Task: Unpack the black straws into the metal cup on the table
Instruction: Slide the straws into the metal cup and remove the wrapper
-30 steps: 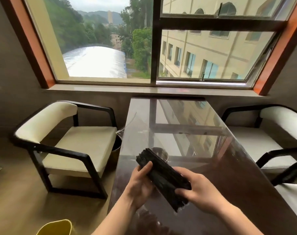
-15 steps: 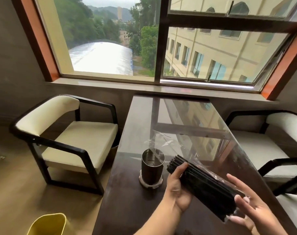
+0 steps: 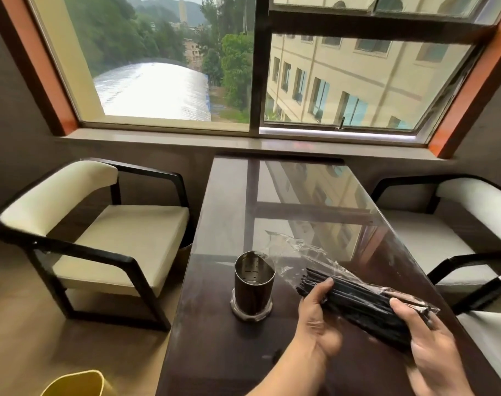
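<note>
A bundle of black straws point(image 3: 360, 305) in a clear plastic wrapper point(image 3: 298, 254) lies slanted above the dark table point(image 3: 229, 352), its open crinkled end pointing up-left. My left hand point(image 3: 318, 321) grips the bundle's upper-left end with the thumb on top. My right hand point(image 3: 426, 341) holds the lower-right end, thumb over the straws. The metal cup point(image 3: 253, 284) stands upright on the table just left of the bundle, with nothing visible inside.
A cream armchair point(image 3: 106, 232) stands left of the table and another point(image 3: 458, 232) at the right. A yellow bin point(image 3: 75, 384) sits on the floor at the lower left. The window sill point(image 3: 243, 141) runs behind the table.
The view has tilted and the cup came into sight. The bundle has moved right of the cup, and my right hand has closed round its lower end.
</note>
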